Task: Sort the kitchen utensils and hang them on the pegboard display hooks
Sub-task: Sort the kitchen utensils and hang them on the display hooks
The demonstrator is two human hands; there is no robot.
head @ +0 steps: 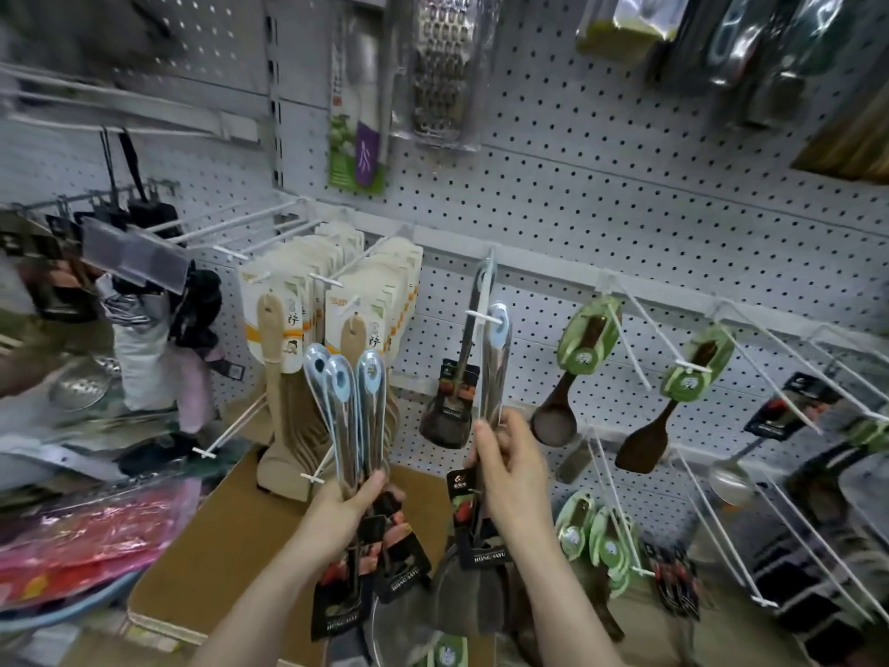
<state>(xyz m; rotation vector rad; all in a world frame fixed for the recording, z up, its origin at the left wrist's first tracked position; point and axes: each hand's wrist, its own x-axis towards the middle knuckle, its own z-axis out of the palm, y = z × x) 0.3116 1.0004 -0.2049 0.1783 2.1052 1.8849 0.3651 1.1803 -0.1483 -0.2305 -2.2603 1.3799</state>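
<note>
Three blue-tipped steel utensils (370, 380) stand bunched upright — a fourth utensil (498, 329) seemingly threaded on the white hook (477, 314).

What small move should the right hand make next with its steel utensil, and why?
Probably push the blue-tipped steel utensil back along the white wire hook. The right hand grips its shaft, and its hanging hole sits just at the hook's tip; the left hand holds three matching utensils waiting.

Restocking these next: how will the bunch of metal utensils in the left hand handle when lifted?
Probably stiff: the bunch of utensils stands upright from the left hand without drooping. Likely slippery and apt to splay, since the shiny handles fan apart. The card tags below may flop.
</note>
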